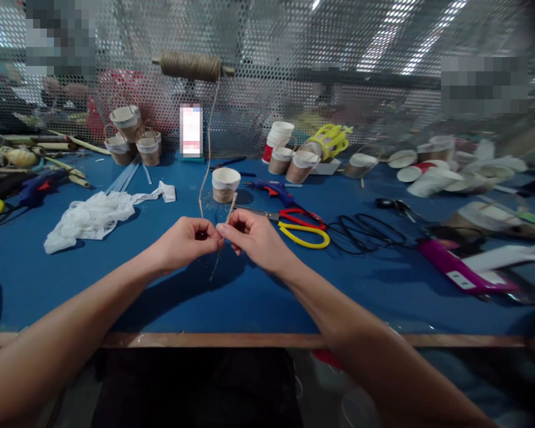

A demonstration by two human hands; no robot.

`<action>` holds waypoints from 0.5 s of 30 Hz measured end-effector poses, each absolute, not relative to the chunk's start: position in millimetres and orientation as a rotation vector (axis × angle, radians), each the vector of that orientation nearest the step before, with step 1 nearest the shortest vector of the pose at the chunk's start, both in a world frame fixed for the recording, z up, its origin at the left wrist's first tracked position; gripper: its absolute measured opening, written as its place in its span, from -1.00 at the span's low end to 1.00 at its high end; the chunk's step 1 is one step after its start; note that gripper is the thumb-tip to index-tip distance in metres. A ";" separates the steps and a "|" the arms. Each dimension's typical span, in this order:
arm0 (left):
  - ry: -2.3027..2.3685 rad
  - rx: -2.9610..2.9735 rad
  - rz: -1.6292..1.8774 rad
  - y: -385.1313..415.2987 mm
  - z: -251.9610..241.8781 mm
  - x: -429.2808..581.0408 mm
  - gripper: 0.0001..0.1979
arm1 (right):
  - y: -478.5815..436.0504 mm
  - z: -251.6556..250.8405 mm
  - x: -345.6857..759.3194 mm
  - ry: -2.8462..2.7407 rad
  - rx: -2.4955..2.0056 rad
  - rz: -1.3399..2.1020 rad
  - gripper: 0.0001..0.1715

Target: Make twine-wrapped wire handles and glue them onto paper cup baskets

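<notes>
My left hand (pixel 194 241) and my right hand (pixel 249 235) meet over the front middle of the blue table, fingertips touching. Both pinch a length of brown twine (pixel 209 137), which runs up to a wound spool (pixel 191 65) hanging on the mesh. A loose twine end dangles below my fingers, and a short thicker twisted piece sticks up above my right hand. Just behind stands a small cup (pixel 226 185) wrapped in twine with a white lace rim. Scissors (pixel 301 226) with red and yellow handles lie beside my right hand.
Crumpled white lace (pixel 93 220) lies at left. A blue glue gun (pixel 271 191) rests behind the scissors; a purple tool (pixel 463 264) is at right. Wrapped cups (pixel 127 122) stand back left, others (pixel 302 165) back right. A phone (pixel 191 131) leans on the mesh.
</notes>
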State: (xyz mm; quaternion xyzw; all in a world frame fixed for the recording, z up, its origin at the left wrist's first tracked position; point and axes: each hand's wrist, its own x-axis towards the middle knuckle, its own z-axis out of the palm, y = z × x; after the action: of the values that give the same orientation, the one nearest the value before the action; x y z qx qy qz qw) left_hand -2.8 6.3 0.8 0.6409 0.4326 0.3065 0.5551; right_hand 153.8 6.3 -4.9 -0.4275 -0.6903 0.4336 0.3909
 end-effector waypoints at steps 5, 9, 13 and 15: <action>0.928 1.408 0.615 9.2 1.8 -8.0 -0.81 | 8.9 -2.6 156.5 -1.706 -0.935 1.359 -0.79; 0.979 1.494 0.650 10.9 0.1 -8.6 -0.84 | 10.2 -3.6 157.3 -1.725 -0.995 1.264 -0.77; 0.992 1.574 0.680 11.1 0.0 -8.4 -0.86 | 10.2 -3.6 156.1 -1.762 -1.069 1.178 -0.75; 0.969 1.584 0.696 10.9 0.2 -9.1 -0.87 | 10.2 -3.2 155.4 -1.776 -1.103 1.133 -0.72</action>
State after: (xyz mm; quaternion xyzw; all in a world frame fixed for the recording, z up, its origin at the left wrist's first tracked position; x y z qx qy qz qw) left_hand -9.1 10.9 0.2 0.6683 0.4091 0.2939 0.5474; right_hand 155.4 10.2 -3.2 -0.4305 -0.6930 0.4420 0.3729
